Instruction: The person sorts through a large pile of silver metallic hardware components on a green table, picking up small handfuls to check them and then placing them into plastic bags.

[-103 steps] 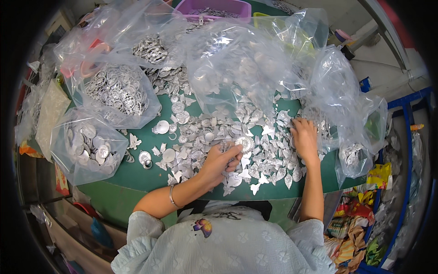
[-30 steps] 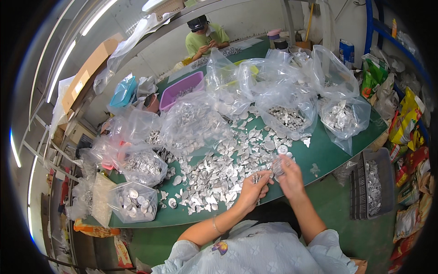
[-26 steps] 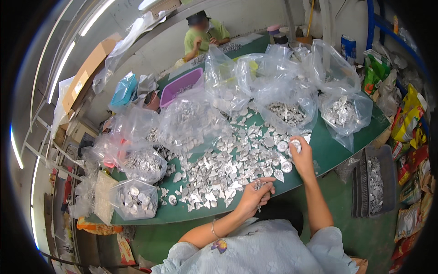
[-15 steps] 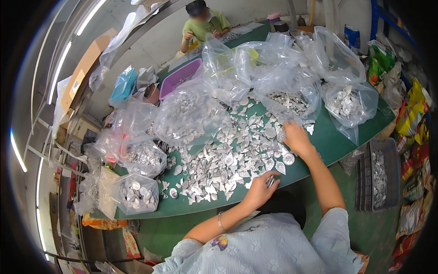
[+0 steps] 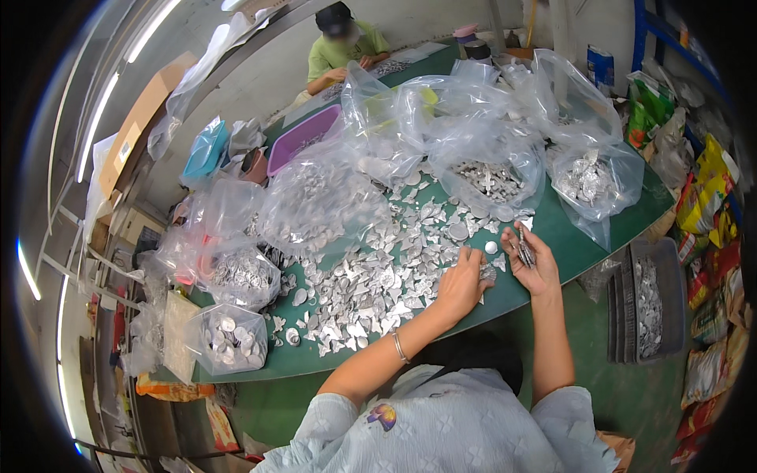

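Note:
A spread pile of small silver-grey metal pieces [image 5: 363,292], shaped like leaves, discs and stars, covers the middle of the green table [image 5: 516,293]. At the pile's right end my left hand [image 5: 461,288] is closed, fingers bent down, with silver pieces showing beside its palm. My right hand [image 5: 539,268] is turned palm up to its right, fingers curled around several silver metal pieces [image 5: 523,252]. Between the two hands lies a round whitish disc [image 5: 491,247]. A clear bag of silver pieces [image 5: 489,180] stands open just beyond them.
More clear bags of metal parts [image 5: 587,181] line the far side, with a purple basin [image 5: 303,138] behind. A clear bag [image 5: 226,335] sits at the near left. Across the table a person [image 5: 343,47] in green works. Grey crates [image 5: 646,299] stand on the floor at right.
My right hand has drawn back from the pile's far right and turned palm up with metal pieces in it. My left hand has moved forward onto the pile's right edge.

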`<state>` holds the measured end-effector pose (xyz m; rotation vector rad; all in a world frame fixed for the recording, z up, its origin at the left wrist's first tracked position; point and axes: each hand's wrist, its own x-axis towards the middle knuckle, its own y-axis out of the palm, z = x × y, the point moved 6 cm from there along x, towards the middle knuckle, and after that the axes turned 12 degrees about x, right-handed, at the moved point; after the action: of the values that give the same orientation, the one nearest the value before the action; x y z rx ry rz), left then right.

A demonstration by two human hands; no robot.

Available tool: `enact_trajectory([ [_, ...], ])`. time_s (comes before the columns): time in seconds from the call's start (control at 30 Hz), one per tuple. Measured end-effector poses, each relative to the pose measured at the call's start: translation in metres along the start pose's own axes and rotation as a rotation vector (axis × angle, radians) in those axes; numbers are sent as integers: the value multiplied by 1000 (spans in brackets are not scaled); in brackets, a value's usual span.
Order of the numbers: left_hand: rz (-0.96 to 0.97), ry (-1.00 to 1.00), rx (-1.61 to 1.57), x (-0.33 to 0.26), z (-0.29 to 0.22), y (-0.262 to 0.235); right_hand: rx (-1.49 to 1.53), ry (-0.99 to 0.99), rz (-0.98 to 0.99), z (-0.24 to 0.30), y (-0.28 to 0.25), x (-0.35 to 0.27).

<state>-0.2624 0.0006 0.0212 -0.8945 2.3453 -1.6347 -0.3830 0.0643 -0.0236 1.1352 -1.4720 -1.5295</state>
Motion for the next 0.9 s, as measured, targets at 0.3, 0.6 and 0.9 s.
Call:
enact_trajectory([
  [0.3,52,-669,-1415,-11,67,-5,-26,20,-110,-48,-7,0],
  [0.6,-535,-158,-395,-49,57,-61,-309,174,-200,-133,-7,3],
  [0.9,-662,-129,-612,-94,92,-114,-95,309,-214,-149,4,17],
])
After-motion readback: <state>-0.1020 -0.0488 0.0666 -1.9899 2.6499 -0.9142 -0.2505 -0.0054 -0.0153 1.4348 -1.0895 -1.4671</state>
